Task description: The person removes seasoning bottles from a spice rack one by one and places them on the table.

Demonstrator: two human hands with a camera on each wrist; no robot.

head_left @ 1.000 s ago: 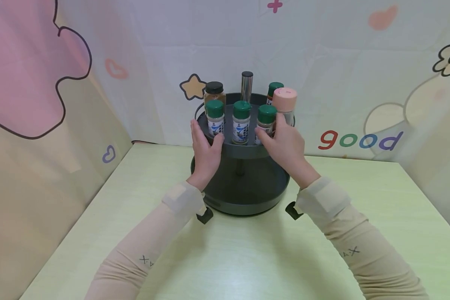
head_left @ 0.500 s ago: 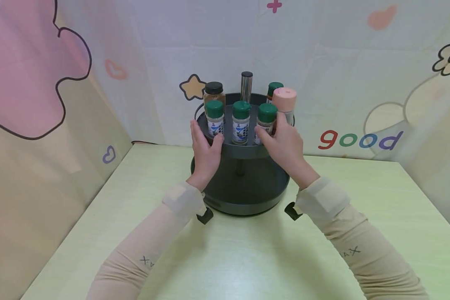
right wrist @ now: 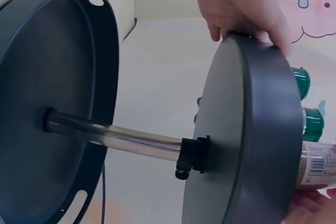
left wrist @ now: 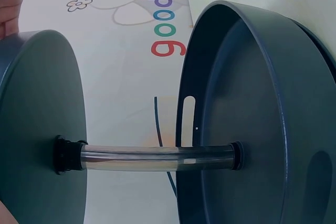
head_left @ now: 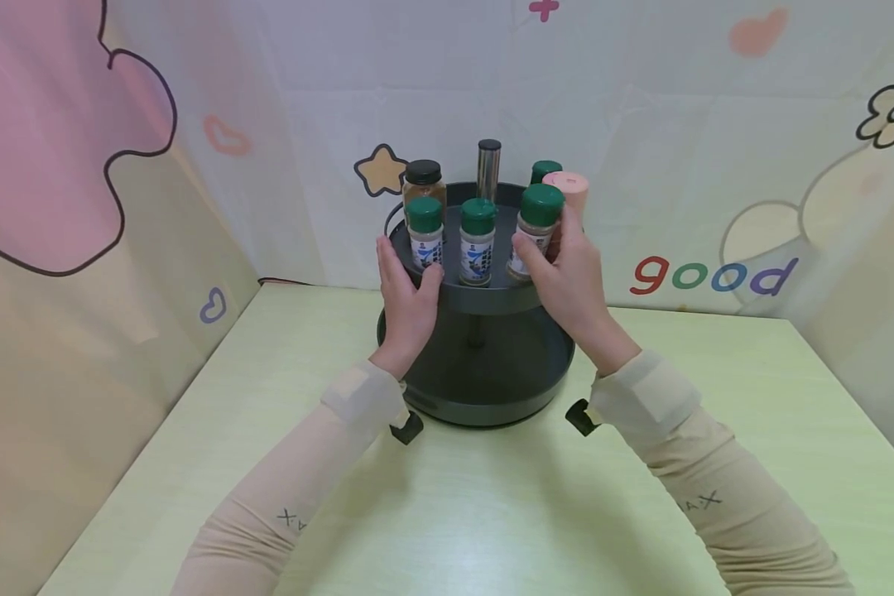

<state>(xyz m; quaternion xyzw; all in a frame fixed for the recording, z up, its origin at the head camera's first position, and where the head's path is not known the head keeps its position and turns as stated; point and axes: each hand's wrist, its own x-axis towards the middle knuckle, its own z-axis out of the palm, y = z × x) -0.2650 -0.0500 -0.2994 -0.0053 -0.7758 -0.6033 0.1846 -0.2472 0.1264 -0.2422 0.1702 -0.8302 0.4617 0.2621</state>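
Observation:
My right hand pinches a green-capped seasoning jar at the front right of the upper tray. The jar tilts, its cap leaning right; in the right wrist view its label shows beside the tray. With the left hand I hold the upper tray's left rim, thumb near another green-capped jar. A third green-capped jar stands at the front middle. Both trays belong to a dark two-tier round rack with a metal post. The lower tray shows nothing in it.
Toward the back of the upper tray stand a black-capped jar, a pink-lidded bottle partly behind my right hand, and another green-capped jar. The rack stands on a pale green table before a printed cloth backdrop.
My right hand has raised the front right jar slightly and tipped it to the right. The left hand and the rack have kept their place.

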